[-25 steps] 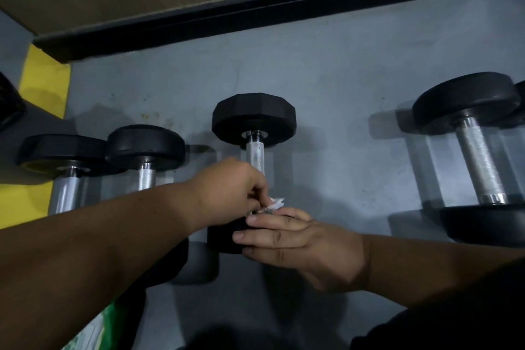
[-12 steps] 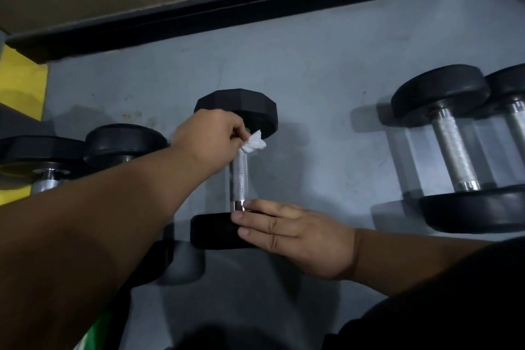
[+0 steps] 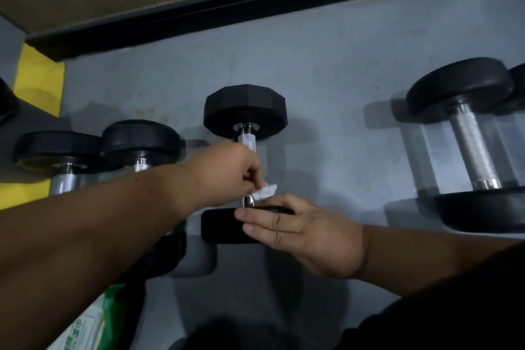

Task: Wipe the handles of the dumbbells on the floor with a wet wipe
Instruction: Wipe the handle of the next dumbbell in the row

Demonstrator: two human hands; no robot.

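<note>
Pinching the wet wipe (image 3: 264,192) low on the middle dumbbell's handle (image 3: 246,142), the left hand (image 3: 227,173) rubs; the right hand (image 3: 301,231), fingers flat, steadies the near weight (image 3: 220,226). Ease off, and it could roll.

The dumbbell I'm working on (image 3: 245,133) lies on the floor (image 3: 326,79) straight ahead of me, its handle running away from me. My left hand (image 3: 227,173) holds the wet wipe (image 3: 264,192) against the near end of that handle; my right hand (image 3: 306,233) rests on the near head. Two dumbbells (image 3: 139,142) lie to its left, another pair (image 3: 468,145) well apart to its right. A baseboard (image 3: 255,6) runs behind them all. A packet (image 3: 93,324) sits under my left forearm.
</note>
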